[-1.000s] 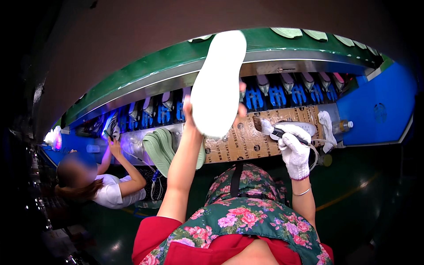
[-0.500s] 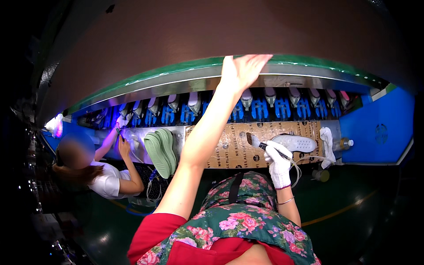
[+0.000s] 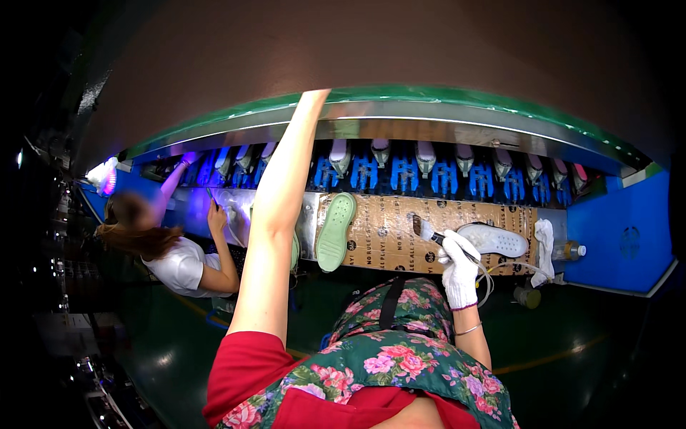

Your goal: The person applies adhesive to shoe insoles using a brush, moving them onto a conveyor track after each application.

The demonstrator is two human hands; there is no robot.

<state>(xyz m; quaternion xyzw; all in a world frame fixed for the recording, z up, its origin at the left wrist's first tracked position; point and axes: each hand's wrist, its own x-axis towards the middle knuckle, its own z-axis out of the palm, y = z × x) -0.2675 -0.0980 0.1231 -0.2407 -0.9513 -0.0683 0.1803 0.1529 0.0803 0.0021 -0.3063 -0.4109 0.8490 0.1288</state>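
- Since a brown overhang (image 3: 343,43) hides my left fingers, I can't tell their grip.
- My white-gloved right fingers (image 3: 453,252) grasp a dark-bristled brush (image 3: 426,230).
- A pale-green oval sole (image 3: 335,232) lies left on brown cardboard (image 3: 386,247), likely shielding the tabletop (image 3: 307,223).

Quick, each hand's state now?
Left hand: cannot be told, hidden behind the broad brown surface.
Right hand: closed, white-gloved, holding a flat dark-bristled brush.

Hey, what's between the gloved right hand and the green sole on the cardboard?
In the head view, the brush held by the right hand juts toward the green sole; past its bristles, only bare printed cardboard.
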